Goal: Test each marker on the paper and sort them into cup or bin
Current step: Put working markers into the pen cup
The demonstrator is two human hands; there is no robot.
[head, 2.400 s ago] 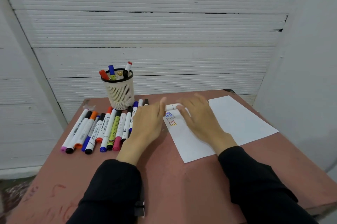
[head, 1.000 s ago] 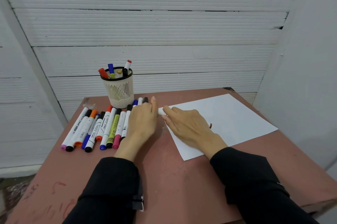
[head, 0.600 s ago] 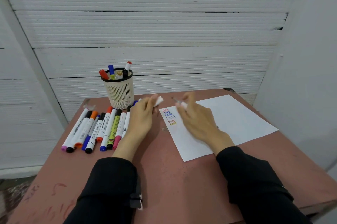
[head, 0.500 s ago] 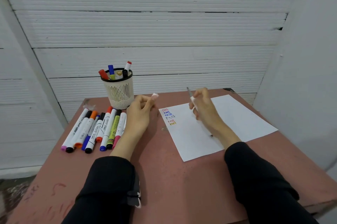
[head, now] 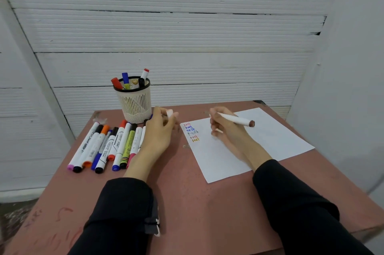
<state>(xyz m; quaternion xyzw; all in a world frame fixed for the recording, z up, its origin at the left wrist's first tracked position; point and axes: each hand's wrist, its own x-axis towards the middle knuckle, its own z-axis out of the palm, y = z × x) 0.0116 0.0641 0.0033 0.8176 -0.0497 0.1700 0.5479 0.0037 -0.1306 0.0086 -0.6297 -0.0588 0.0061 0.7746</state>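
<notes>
A row of markers (head: 108,146) is lying side by side on the left part of the reddish table (head: 187,202). Their long sides are running from near-left to far-right, with the coloured ends at the near side. Just behind the row, a white cup (head: 135,105) is standing upright with a few markers sticking up out of it. To the right of the row, the left hand (head: 160,132) is pinching a small white cap (head: 169,113) at its fingertips. Further right, the right hand (head: 226,130) is curling its fingers round a white marker (head: 234,119) above the paper (head: 270,140). The marker is lying almost flat, with its brown back end pointing right; its tip is hidden by the fingers. Small coloured words are sitting at the paper's far-left corner.
</notes>
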